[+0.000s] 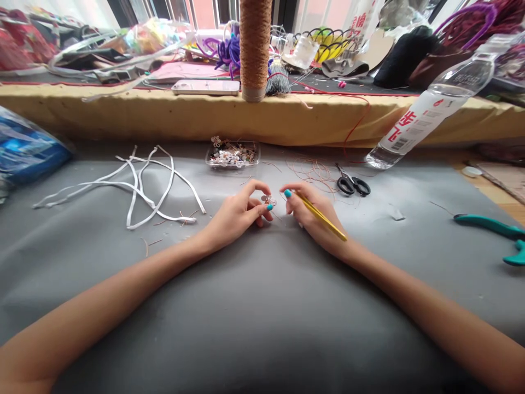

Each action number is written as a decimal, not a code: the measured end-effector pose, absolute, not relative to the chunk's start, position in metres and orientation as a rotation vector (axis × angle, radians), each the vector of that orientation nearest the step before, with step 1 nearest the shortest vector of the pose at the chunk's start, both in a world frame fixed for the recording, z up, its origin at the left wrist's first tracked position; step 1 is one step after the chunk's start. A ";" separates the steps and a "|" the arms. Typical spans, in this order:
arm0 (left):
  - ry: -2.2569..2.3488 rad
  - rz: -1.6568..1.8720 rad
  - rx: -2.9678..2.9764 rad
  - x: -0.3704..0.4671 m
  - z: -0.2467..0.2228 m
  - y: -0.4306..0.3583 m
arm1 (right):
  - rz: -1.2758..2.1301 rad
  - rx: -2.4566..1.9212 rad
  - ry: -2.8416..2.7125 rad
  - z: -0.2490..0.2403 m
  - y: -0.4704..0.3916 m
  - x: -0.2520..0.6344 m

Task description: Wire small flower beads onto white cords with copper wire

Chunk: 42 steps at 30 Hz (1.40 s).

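Observation:
My left hand [241,210] is closed in a pinch on a small wire ornament [269,201], which has a pale round piece and copper-coloured loops. Fingers cover part of it, so its full shape is hidden. Just to the right, my right hand [309,210] is curled around gold-coloured tweezers [326,220] that slant back toward the wrist. Thumb and forefinger of that hand almost meet, close to a thin wire end. A small gap separates the two hands, both low over the grey mat [254,306].
Behind the hands sits a clear tray [233,161] of small beads. White cords [141,189] lie left; loose copper wire [314,172], black-handled scissors [353,183] and teal-handled pliers [488,224] lie right. A tilted water bottle [426,117] leans on the cluttered ledge, near a thread cone [255,52].

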<state>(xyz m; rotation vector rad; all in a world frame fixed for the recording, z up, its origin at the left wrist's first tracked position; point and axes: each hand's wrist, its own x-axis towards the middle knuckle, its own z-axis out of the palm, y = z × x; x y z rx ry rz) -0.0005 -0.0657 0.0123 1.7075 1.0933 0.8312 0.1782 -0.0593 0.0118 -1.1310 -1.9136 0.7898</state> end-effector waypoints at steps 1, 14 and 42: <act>1.077 0.829 1.701 0.000 0.012 -0.066 | 0.804 -1.126 -1.977 0.012 -0.058 0.178; 1.076 0.837 1.807 -0.001 0.014 -0.063 | 0.843 -1.111 -2.064 0.014 -0.058 0.179; 2.628 0.225 1.917 -0.091 0.029 -0.004 | 0.180 -0.838 -2.638 0.009 -0.072 0.177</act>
